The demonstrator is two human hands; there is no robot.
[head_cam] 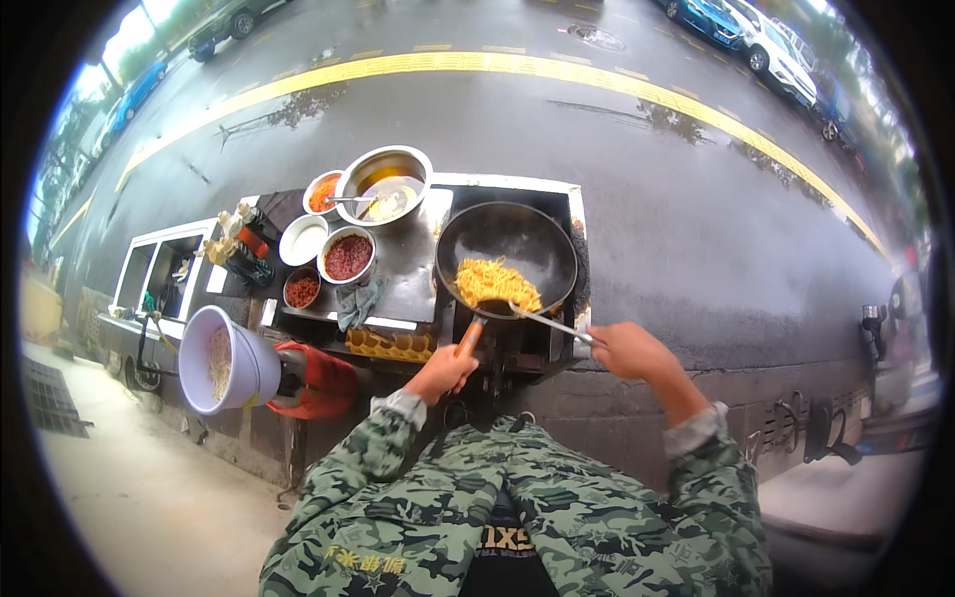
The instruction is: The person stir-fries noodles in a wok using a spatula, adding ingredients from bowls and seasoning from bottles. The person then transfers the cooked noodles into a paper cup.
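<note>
A black wok (515,231) sits over the burner bay of a metal cooking stand, tilted a little. My left hand (442,371) is closed around its orange-brown handle (469,339). In my right hand (634,351) is a long metal spatula (556,324), whose head reaches into the wok at the near side. Yellow fried noodles (498,283) lie heaped along the wok's near left wall, against the spatula. Where its head meets the food, the spatula is partly hidden.
Left of the wok stand a steel basin (422,166) with liquid and a ladle, and bowls of red chili paste (348,257), dried chili (302,291) and shredded carrot (322,192). Further left are several bottles (242,250), a white bucket (246,366) and a red gas cylinder (328,384).
</note>
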